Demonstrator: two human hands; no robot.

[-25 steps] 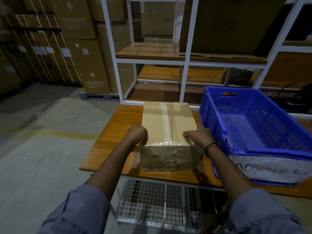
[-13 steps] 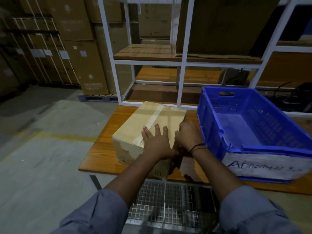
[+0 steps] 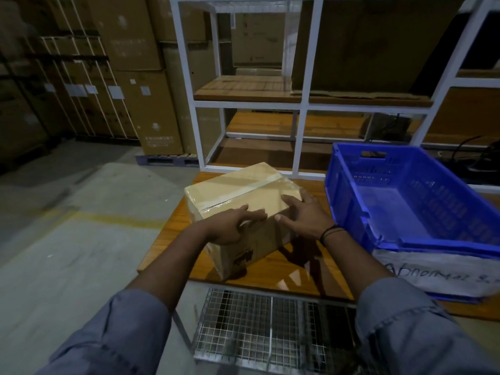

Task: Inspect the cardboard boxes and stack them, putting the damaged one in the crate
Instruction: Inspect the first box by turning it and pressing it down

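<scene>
**Box under inspection, head view.**
- Cardboard box (image 3: 238, 196): on wooden table (image 3: 173, 228), just left of blue crate (image 3: 349, 190), not touching it. Turned skew, one corner toward viewer. Clear tape along top seam.
- Left hand (image 3: 230, 230): fingers curled over box's near top edge, grasping it.
- Right hand (image 3: 304, 216): fingers spread, fairly straight, pressed on box top at corner nearest crate.
- Crate front: white label (image 3: 433, 274), "Abnormal…".
- White shelf rack (image 3: 303, 104): behind crate.
- Wire basket (image 3: 257, 328): below, left of crate.
</scene>
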